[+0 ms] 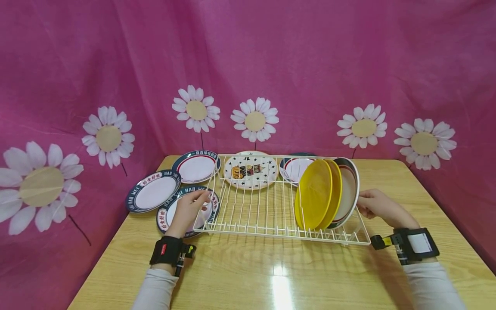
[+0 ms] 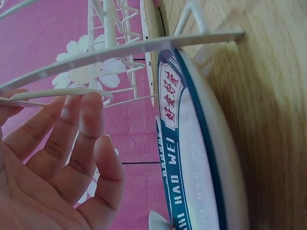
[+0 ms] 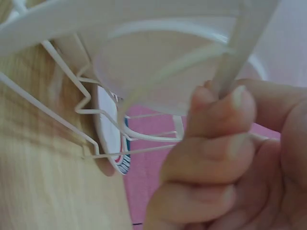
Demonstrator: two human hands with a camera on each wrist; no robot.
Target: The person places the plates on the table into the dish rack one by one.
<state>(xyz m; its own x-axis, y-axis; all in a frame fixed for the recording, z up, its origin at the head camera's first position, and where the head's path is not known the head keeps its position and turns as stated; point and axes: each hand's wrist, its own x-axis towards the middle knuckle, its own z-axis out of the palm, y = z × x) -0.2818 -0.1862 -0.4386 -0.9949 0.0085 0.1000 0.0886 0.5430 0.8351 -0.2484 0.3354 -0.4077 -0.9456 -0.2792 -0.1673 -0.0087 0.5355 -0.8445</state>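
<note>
A white wire dish rack point(image 1: 252, 231) is held at both ends. My left hand point(image 1: 188, 211) grips its left end; in the left wrist view, the fingers point(image 2: 91, 115) curl up against a white side wire. At the other end my right hand point(image 1: 381, 207) holds the rack's side, its fingers point(image 3: 206, 158) curled and pinching a white bar in the right wrist view. Yellow plates point(image 1: 314, 196) stand on edge in the right part of the rack. Beside them, nearest my right hand, leans a white plate point(image 1: 346, 200) with a dark rim.
Dark-rimmed plates lie flat at the table's left: one at the back point(image 1: 195, 168), one at the edge point(image 1: 155, 194), one partly under my left hand point(image 1: 172, 217). Behind the rack lie a star-patterned plate point(image 1: 252, 159) and another dark-rimmed plate point(image 1: 293, 167). A pink flowered curtain point(image 1: 310, 86) surrounds the wooden table point(image 1: 232, 275).
</note>
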